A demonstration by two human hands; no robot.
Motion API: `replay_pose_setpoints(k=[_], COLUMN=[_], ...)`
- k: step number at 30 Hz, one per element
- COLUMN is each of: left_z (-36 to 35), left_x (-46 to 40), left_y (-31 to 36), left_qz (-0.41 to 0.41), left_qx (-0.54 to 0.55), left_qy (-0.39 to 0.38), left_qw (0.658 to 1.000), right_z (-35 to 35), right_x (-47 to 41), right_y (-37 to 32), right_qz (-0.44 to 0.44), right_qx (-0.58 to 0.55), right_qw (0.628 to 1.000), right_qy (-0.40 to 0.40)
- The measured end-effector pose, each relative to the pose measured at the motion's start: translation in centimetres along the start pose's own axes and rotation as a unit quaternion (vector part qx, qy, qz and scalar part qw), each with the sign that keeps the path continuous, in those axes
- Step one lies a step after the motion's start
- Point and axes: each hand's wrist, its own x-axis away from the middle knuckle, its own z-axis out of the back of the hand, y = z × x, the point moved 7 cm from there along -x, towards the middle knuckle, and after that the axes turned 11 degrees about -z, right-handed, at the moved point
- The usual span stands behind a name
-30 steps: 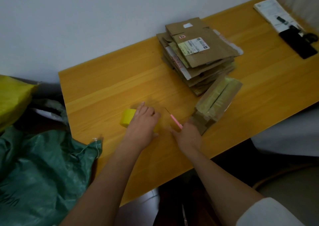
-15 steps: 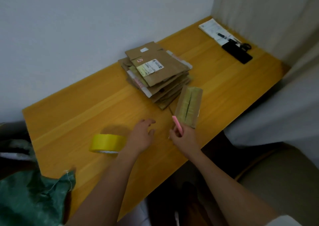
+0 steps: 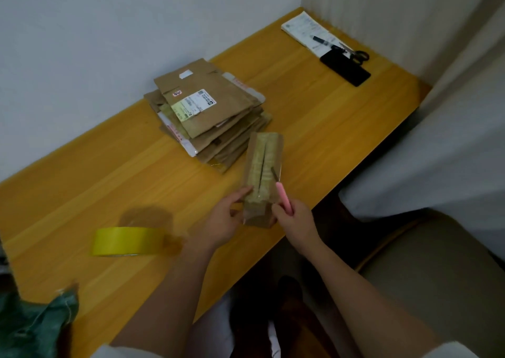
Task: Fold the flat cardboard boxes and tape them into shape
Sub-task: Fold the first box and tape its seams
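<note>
The wooden counter (image 3: pixel 314 128) runs along a white wall, its far end closed off by a side wall and its near right edge met by a white curtain (image 3: pixel 426 150). The stack of flat cardboard boxes (image 3: pixel 210 117) serves as landmark, lying toward the wall at mid-counter. Left of the stack the counter surface is broad and bare up to the wall; right of it a wide bare stretch reaches the papers at the far end. A green bag (image 3: pixel 32 327) pokes over the counter's near left edge, well away from the stack. The top box of the stack carries a white shipping label with print too small to read, a small red-and-white sticker and a plain white patch; red-printed tape edges a lower box. The folded box (image 3: pixel 262 177), taped yellowish along its seam, lies just nearer than the stack, almost touching its corner, its near end close to the counter's front edge. The left hand (image 3: pixel 224 221) has its grip closed on that near end; the right hand (image 3: pixel 295 218) grips a pink knife (image 3: pixel 282 193) whose blade lies over the tape. The yellow tape roll (image 3: pixel 127 241) lies well left and nearer than the stack. Far right of it lie printed papers (image 3: pixel 303 27), a black phone (image 3: pixel 345 68), a pen (image 3: pixel 323 42) and scissors (image 3: pixel 356 54).
</note>
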Motion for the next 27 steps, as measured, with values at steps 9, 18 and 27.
replay_pose_setpoints(k=[9, 18, 27], left_z=[-2.2, -2.6, -3.3], left_x=[-2.6, -4.0, -4.5], left_y=[1.1, 0.6, 1.8], left_qz=[0.024, 0.023, -0.012], left_qx=[0.011, -0.005, -0.008], left_qy=[-0.026, 0.008, 0.025], left_qw=[0.999, 1.000, 1.000], right_z=[5.9, 7.1, 3.9], right_x=[-4.8, -8.6, -6.3], right_y=[4.5, 1.6, 0.2], right_qz=[-0.117, 0.005, 0.159], right_qx=[0.058, 0.142, 0.128], right_qw=[0.978, 0.980, 0.979], right_qy=[0.162, 0.141, -0.015])
